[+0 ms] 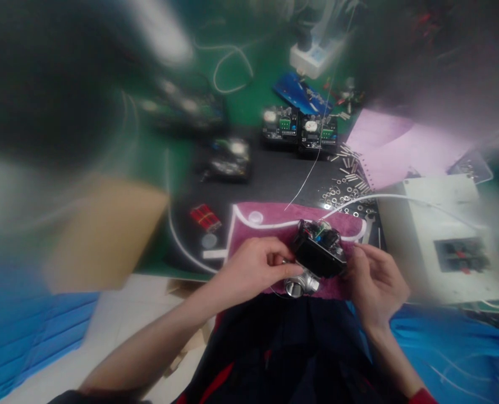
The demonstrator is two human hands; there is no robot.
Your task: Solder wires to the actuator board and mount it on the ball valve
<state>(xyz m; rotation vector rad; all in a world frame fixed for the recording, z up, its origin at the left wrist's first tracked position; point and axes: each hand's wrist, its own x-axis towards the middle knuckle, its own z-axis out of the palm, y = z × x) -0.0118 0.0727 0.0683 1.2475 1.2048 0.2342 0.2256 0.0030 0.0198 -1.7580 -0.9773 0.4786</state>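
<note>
A small black electronic unit (320, 251) with a circuit board on top and a silver metal fitting (300, 285) beneath it sits over a pink cloth (274, 221) at the table's near edge. My left hand (253, 268) grips its left side with curled fingers. My right hand (371, 275) holds its right side, fingers bent around the edge. A thin white wire (312, 174) runs up from the unit.
Similar black modules (300, 128) stand further back on the dark mat. Loose screws and washers (346, 185) lie scattered beside pink paper (384, 146). A white box (443, 235) is at right, a cardboard piece (106, 230) at left, a small red part (205, 217) nearby.
</note>
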